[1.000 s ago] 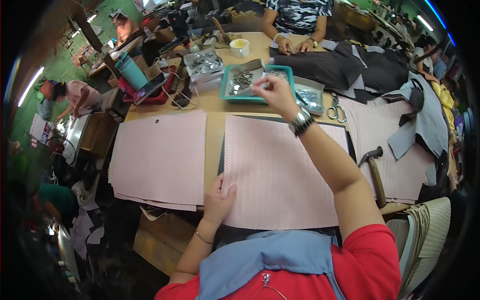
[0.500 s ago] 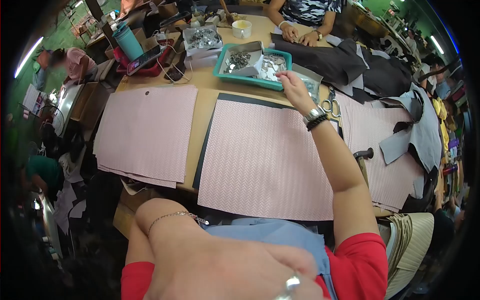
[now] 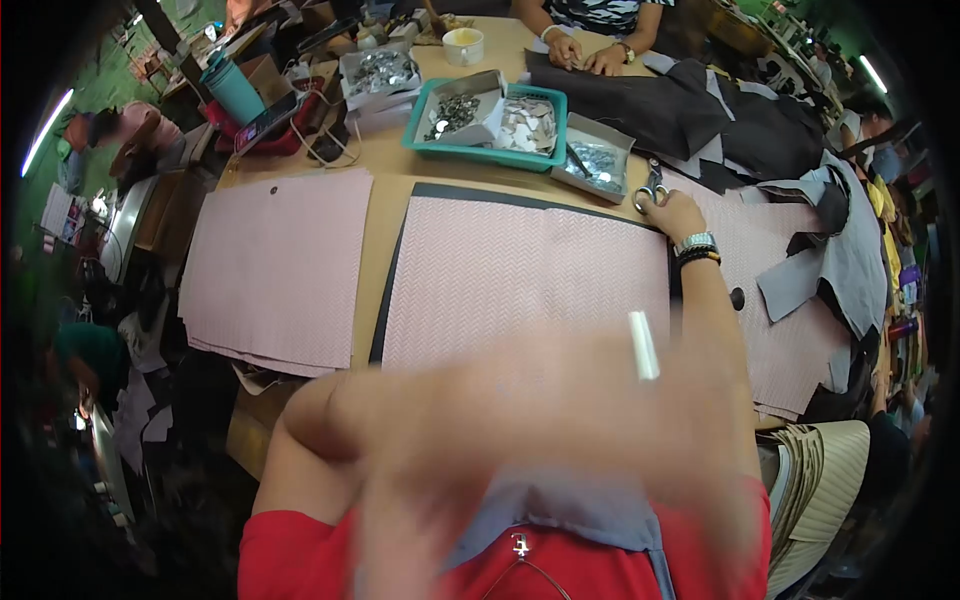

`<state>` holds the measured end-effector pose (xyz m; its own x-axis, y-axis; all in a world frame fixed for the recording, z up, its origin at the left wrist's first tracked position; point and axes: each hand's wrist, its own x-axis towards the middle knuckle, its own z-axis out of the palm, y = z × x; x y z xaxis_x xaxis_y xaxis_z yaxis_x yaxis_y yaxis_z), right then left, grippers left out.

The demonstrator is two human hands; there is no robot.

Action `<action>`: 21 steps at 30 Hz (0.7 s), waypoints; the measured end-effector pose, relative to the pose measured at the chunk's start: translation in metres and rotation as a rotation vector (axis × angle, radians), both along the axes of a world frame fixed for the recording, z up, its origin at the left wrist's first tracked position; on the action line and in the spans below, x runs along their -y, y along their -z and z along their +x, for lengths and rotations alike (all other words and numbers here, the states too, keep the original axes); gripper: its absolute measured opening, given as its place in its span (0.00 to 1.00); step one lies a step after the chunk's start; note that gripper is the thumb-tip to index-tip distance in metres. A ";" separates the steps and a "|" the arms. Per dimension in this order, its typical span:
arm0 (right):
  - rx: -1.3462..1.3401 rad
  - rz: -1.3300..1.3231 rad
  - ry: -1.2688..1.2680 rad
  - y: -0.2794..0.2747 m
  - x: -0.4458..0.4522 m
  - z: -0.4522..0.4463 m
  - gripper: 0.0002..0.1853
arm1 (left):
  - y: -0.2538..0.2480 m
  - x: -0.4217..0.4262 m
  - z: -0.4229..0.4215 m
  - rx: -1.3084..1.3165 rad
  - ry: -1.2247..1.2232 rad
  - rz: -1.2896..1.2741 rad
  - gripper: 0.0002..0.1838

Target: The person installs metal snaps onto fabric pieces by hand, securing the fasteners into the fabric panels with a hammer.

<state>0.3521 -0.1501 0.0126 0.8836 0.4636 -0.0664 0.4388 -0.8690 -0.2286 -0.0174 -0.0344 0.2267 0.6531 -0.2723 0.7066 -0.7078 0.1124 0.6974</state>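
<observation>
My right hand (image 3: 673,213) reaches to the right of the trays, its fingers closed on the handles of a pair of scissors (image 3: 652,186). My left hand (image 3: 550,410) is close to the camera and smeared by motion, so its fingers cannot be made out; a bright streak, perhaps a ring, shows on it. Below it lies a pink herringbone-textured sheet (image 3: 520,270), set on a dark sheet (image 3: 402,225) whose edge shows along the left and top. A grey open box (image 3: 612,190) of small shiny pieces stands just left of the scissors.
A teal tray (image 3: 480,155) holds small metal parts and pale pieces. Pink sheets (image 3: 270,270) are stacked at left, more pink sheets (image 3: 775,330) at right. Dark fabric (image 3: 640,110) lies at the back, where a co-worker's hands (image 3: 590,58) rest. A cup (image 3: 463,47) stands behind.
My right hand has moved from beside the teal tray down and right onto the scissors. My left hand has risen in front of the camera. The view has shifted slightly.
</observation>
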 end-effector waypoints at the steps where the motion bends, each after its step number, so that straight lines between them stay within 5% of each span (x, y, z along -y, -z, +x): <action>1: -0.018 0.029 0.032 -0.005 -0.001 -0.003 0.30 | 0.011 -0.012 0.023 -0.001 -0.229 0.106 0.28; 4: -0.080 -0.003 0.011 0.000 -0.004 0.013 0.32 | 0.096 -0.080 0.108 -0.243 -1.107 0.659 0.30; 6: -0.066 0.078 -0.033 0.004 0.002 0.026 0.32 | 0.180 -0.145 0.135 -0.099 -1.636 0.868 0.28; 8: -0.136 0.130 -0.041 -0.012 0.013 0.026 0.32 | 0.218 -0.186 0.129 -0.187 -1.719 0.990 0.24; 11: 0.084 0.186 -0.138 -0.020 0.051 0.022 0.30 | 0.213 -0.206 0.123 -0.528 -1.476 0.903 0.19; 17: 0.174 0.045 -0.113 -0.008 0.142 0.039 0.26 | 0.195 -0.212 0.132 -0.290 -1.465 0.949 0.09; 21: 0.237 0.237 -0.103 -0.012 0.148 0.031 0.28 | 0.163 -0.179 0.141 -0.123 -1.447 1.140 0.07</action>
<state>0.3828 -0.2982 0.0247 0.8092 0.5294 0.2547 0.5866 -0.7524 -0.2997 0.1238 0.1445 0.0634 0.8106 0.2265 0.5401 0.2447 -0.9688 0.0391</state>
